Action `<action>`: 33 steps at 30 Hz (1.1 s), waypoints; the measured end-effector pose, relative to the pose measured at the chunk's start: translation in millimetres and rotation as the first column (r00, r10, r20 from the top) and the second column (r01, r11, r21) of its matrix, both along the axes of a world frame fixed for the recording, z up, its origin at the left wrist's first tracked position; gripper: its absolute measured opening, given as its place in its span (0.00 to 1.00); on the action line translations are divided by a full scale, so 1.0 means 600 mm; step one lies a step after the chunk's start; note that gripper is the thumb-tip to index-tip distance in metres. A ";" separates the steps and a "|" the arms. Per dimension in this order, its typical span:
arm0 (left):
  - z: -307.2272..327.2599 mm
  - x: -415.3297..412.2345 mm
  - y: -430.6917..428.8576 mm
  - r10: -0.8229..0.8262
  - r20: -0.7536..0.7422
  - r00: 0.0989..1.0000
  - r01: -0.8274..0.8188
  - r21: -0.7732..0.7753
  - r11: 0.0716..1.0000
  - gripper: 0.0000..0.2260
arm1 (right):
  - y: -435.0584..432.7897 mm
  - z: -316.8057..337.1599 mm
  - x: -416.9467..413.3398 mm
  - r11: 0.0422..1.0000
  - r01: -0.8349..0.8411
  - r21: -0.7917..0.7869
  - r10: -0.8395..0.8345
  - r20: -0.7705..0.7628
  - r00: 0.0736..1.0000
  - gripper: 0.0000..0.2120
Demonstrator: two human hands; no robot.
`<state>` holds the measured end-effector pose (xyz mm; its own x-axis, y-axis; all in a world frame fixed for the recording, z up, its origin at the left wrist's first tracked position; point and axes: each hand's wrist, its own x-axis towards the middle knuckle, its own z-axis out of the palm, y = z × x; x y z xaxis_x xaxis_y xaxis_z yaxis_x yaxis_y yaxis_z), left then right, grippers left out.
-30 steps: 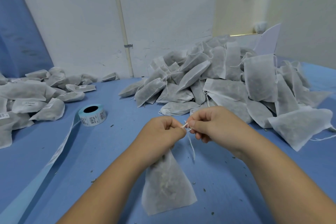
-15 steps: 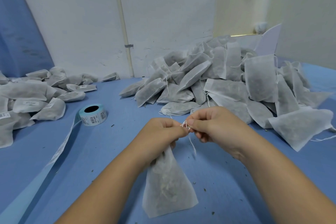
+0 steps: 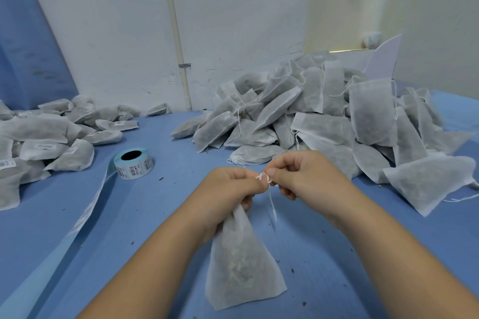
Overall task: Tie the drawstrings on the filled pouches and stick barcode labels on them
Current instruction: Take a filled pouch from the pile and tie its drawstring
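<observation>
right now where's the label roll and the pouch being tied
pale blue roll of barcode labels [image 3: 133,169]: head view, printed side wall
white fabric drawstring pouch [image 3: 241,267]: head view, filled lower body

— What sort of place is this?
— A small packing workroom. A blue table carries a big heap of filled drawstring pouches and a second heap already labelled.
— Anything else?
— A roll of barcode labels trailing its backing strip, against a bare, scuffed white wall.
</observation>
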<state>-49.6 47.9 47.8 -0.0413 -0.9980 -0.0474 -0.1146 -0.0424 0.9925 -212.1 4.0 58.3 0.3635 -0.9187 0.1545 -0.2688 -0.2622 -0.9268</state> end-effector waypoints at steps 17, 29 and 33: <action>0.003 -0.001 0.002 0.147 0.092 0.985 -0.144 -0.035 0.989 0.07 | -0.003 -0.003 -0.007 0.959 -0.057 -0.277 0.013 -0.158 0.987 0.07; 0.003 -0.012 0.005 0.197 0.271 0.942 -0.164 -0.138 0.977 0.10 | -0.013 -0.016 -0.005 0.956 0.005 -0.292 -0.068 -0.206 0.976 0.07; 0.009 -0.007 0.005 0.175 0.232 0.957 -0.160 -0.084 0.984 0.13 | -0.016 -0.015 -0.009 0.955 0.044 -0.293 -0.102 -0.185 0.977 0.07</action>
